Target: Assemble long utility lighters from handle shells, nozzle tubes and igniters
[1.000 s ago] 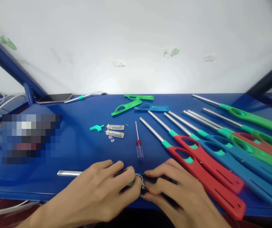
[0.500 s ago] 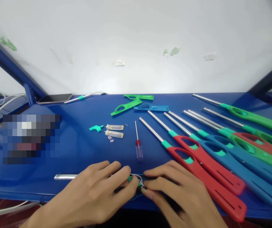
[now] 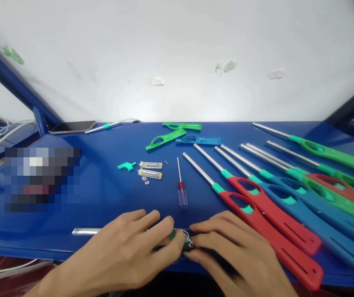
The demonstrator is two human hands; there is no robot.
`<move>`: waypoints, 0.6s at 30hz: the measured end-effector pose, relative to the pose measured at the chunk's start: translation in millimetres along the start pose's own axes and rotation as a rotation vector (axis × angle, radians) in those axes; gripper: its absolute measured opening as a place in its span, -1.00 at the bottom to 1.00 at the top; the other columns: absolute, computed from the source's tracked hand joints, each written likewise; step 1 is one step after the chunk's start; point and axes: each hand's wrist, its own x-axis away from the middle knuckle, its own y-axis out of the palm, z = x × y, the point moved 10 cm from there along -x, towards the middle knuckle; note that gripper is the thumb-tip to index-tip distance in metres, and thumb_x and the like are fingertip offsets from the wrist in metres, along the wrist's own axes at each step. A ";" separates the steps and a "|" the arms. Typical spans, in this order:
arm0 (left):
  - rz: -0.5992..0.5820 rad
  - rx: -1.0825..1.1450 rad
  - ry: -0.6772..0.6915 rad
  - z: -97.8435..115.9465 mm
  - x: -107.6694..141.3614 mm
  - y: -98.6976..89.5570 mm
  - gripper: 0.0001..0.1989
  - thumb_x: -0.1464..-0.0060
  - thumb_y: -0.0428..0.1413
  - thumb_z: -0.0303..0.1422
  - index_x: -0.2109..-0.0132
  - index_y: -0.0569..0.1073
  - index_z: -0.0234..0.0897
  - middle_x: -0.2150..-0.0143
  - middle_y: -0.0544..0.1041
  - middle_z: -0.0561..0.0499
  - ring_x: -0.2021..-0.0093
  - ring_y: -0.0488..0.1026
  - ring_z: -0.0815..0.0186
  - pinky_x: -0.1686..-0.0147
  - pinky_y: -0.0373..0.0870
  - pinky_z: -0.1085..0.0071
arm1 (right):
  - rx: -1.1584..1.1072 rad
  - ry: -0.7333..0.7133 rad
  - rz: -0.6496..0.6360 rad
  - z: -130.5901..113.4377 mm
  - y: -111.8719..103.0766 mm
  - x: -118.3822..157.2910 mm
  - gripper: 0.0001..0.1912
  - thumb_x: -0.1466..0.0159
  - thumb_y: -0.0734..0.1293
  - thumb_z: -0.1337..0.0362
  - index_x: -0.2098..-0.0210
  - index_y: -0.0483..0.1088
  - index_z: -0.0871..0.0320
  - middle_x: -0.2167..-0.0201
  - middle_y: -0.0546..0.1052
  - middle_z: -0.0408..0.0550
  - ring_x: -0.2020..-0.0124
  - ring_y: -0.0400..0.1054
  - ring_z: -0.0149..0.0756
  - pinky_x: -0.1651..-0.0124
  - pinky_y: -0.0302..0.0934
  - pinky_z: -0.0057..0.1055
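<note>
At the table's front edge lies a partly open stick lighter, its metal tube (image 3: 85,232) sticking out to the left. My left hand (image 3: 136,243) wraps over its middle, fingers curled, with a bit of green plastic showing at the fingertips. A thin white wire (image 3: 188,236) loops up between the two hands. My right hand (image 3: 232,243) is closed at the lighter's handle end, thumb and fingers pinched beside the wire. Most of the lighter's body is hidden under my hands. Ahead of them lies a screwdriver (image 3: 182,196) with a clear handle and red collar.
Several assembled stick lighters (image 3: 275,231) fan out at the right. Two clear fuel tanks (image 3: 150,174), a green trigger (image 3: 127,166) and small pink pieces (image 3: 145,180) lie mid-table. Handle shells (image 3: 200,140), a loose tube (image 3: 102,127) and a phone (image 3: 73,126) lie behind.
The view has shifted slightly. My right fingertips have edged a little to the right along the lighter by the white wire. My left hand keeps its hold; the loose parts lie unmoved.
</note>
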 end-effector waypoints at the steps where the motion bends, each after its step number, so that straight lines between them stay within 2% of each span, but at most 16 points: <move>1: 0.003 0.004 -0.004 -0.6 -0.2 -0.7 -0.66 -0.55 -0.21 -0.51 0.01 0.45 -0.25 0.23 0.61 0.07 0.41 0.48 0.31 0.43 0.33 0.32 | 0.009 -0.016 0.010 -2.0 -0.8 -0.9 -0.75 -0.53 0.30 0.23 0.23 0.59 0.00 0.24 0.70 -0.24 0.27 0.59 -0.41 0.08 0.49 -0.54; 5: -0.001 0.017 -0.011 -1.8 -0.3 -1.3 -0.65 -0.56 -0.22 -0.49 0.01 0.46 -0.24 0.22 0.62 0.08 0.42 0.48 0.33 0.44 0.35 0.32 | 0.020 -0.057 0.043 -7.0 -2.4 -3.5 -0.76 -0.54 0.31 0.23 0.23 0.58 0.04 0.26 0.70 -0.21 0.31 0.58 -0.41 0.13 0.49 -0.54; 11: 0.020 0.036 -0.019 -1.3 1.5 -3.7 -0.74 -0.51 -0.10 -0.49 0.02 0.49 -0.24 0.22 0.59 0.07 0.43 0.45 0.36 0.40 0.40 0.39 | -0.067 -0.002 0.057 -0.4 -2.5 -4.2 -0.80 -0.50 0.37 0.22 0.27 0.56 0.04 0.29 0.69 -0.24 0.32 0.58 -0.45 0.14 0.47 -0.57; 18: 0.052 0.057 -0.025 -2.6 -4.5 -8.1 -0.60 -0.57 -0.27 -0.50 0.04 0.47 -0.26 0.32 0.61 0.11 0.49 0.45 0.35 0.49 0.32 0.36 | -0.099 0.041 0.073 1.7 -2.9 -5.5 -0.72 -0.52 0.35 0.14 0.33 0.52 0.03 0.33 0.67 -0.27 0.33 0.59 -0.50 0.13 0.44 -0.63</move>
